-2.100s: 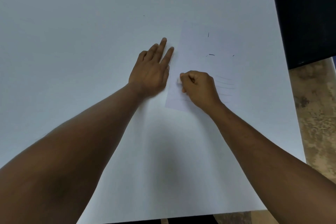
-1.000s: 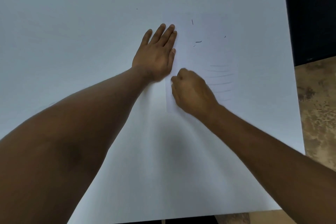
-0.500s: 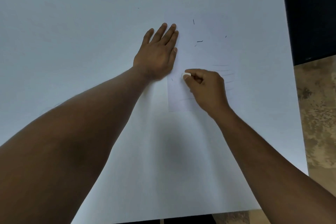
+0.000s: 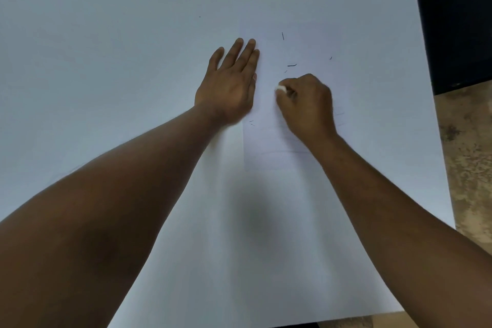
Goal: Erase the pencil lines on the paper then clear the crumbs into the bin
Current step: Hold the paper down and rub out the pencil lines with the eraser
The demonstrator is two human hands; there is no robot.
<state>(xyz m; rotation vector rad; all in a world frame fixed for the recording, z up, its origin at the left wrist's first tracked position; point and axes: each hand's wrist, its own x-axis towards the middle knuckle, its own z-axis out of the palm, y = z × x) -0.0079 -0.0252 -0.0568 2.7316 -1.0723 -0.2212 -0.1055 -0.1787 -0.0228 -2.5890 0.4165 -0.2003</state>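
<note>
Paper (image 4: 269, 146) — a pale sheet lying flat on the white counter (image 4: 106, 34), right of centre. Faint pencil lines (image 4: 339, 114) show just right of the right hand (image 4: 306, 104), and one more line crosses the sheet nearer the viewer. The right hand is curled, knuckles up, pinching a small white eraser (image 4: 281, 88) whose tip peeks out at the thumb side; it rests on the middle of the sheet. The left hand (image 4: 229, 82) lies flat, fingers straight and together, pressing the sheet's left edge to steady it, grasping nothing. Dark crumbs (image 4: 292, 65) — short rolled slivers — are scattered over the far half of the sheet, with a couple by the left edge near the left wrist and one speck out on the counter. Judged from this, erasing is under way but unfinished: some lines remain, and no crumbs have been gathered. No bin or other container is in view, so its place and contents cannot be told. A mottled floor (image 4: 468, 154) lies beyond the counter's right edge.
</note>
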